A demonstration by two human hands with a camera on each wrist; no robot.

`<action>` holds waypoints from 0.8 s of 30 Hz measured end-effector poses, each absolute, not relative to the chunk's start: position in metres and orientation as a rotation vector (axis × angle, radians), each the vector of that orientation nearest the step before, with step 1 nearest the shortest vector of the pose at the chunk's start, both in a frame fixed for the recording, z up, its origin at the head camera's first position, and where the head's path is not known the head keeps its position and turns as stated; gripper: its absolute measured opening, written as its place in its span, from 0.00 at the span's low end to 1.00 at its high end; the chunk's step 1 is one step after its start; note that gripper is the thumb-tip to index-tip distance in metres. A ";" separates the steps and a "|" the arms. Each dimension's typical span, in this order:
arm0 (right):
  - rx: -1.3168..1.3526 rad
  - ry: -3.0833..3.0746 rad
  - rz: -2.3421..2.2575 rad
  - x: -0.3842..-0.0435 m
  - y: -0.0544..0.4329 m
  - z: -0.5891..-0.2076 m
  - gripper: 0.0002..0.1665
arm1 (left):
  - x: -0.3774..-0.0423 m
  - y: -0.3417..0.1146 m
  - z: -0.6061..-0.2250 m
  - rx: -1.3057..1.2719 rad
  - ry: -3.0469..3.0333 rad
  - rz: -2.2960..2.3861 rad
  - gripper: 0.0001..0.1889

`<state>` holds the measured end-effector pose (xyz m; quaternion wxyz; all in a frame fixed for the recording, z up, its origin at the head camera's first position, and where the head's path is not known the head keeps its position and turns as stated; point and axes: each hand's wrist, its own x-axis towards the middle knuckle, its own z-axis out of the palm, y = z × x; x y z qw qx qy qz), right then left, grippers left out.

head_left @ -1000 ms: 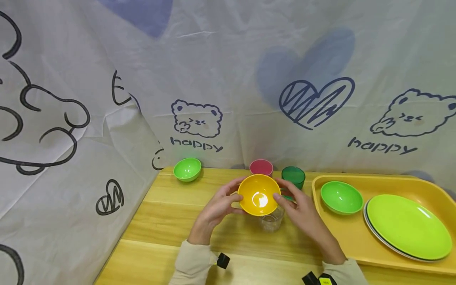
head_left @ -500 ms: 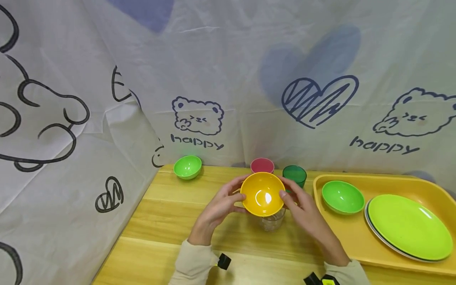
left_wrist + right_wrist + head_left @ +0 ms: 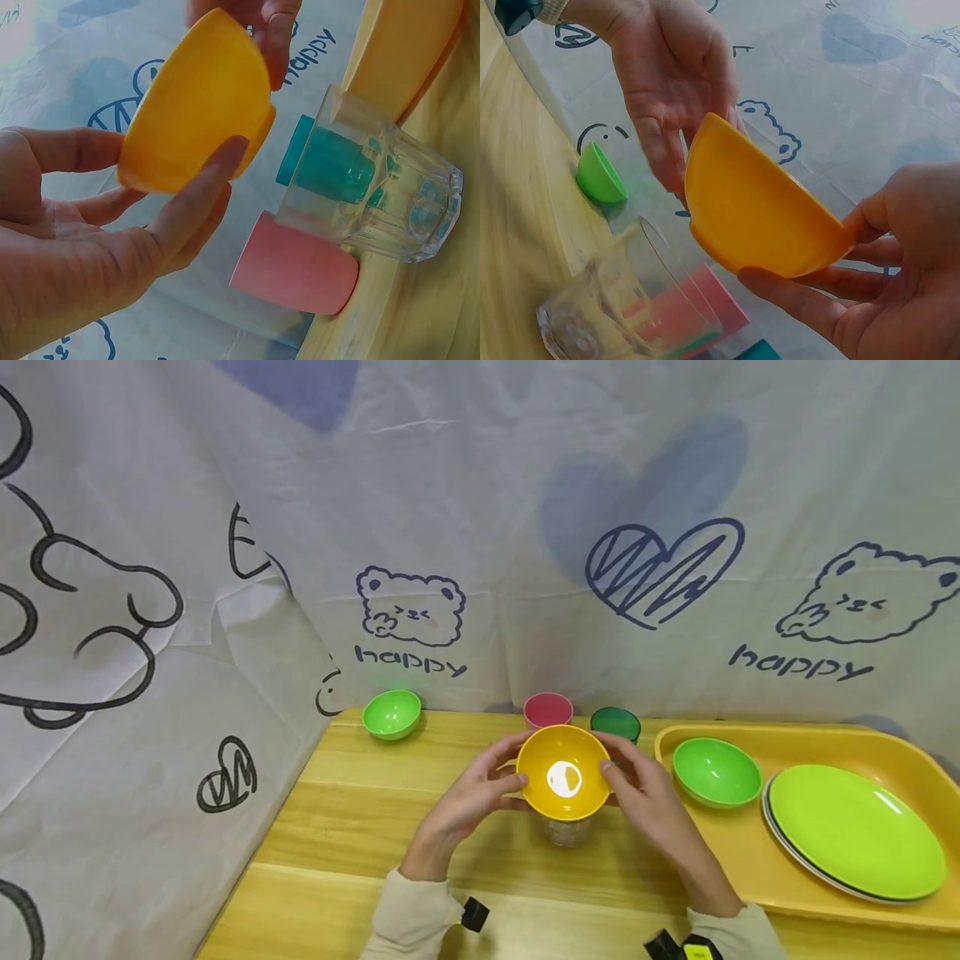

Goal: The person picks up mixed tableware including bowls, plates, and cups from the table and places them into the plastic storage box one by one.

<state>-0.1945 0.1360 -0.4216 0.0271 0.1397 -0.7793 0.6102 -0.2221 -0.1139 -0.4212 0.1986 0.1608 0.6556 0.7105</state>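
Between both hands an orange-yellow bowl (image 3: 551,789) is held up, its inside facing the head camera. My left hand (image 3: 476,793) grips its left side, thumb at the rim and fingers beneath, as the left wrist view shows. The right side of the bowl (image 3: 757,202) is gripped by my right hand (image 3: 648,793) in the same manner. Just below the bowl's base stands a clear glass (image 3: 375,180) on the wooden table, with a gap between them in the wrist views. In the head view the bowl hides most of the glass.
Behind the bowl stand a pink cup (image 3: 547,708) and a dark green cup (image 3: 617,723). At the back left sits a green bowl (image 3: 392,714). A yellow tray (image 3: 720,868) on the right bears another green bowl (image 3: 717,772) and stacked plates (image 3: 855,831). A printed cloth (image 3: 487,527) hangs behind.
Both hands have shifted the orange-yellow bowl slightly to the right, so that it now covers more of the clear glass in the head view. The other tableware stays put.
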 end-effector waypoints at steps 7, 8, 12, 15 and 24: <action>0.412 -2.496 1.714 -0.195 0.155 -0.410 0.24 | -0.226 -0.121 -0.424 0.546 1.904 1.936 0.28; 0.408 -2.510 1.673 -0.195 0.159 -0.408 0.24 | -0.227 -0.124 -0.425 0.532 1.948 1.926 0.28; 0.412 -2.552 1.463 -0.196 0.173 -0.403 0.23 | -0.231 -0.137 -0.429 0.426 2.157 1.885 0.24; 0.411 -2.572 1.341 -0.199 0.184 -0.399 0.23 | -0.234 -0.148 -0.432 0.366 2.283 1.858 0.23; 0.291 -2.645 1.186 -0.196 0.221 -0.388 0.24 | -0.245 -0.180 -0.448 0.136 2.515 1.838 0.25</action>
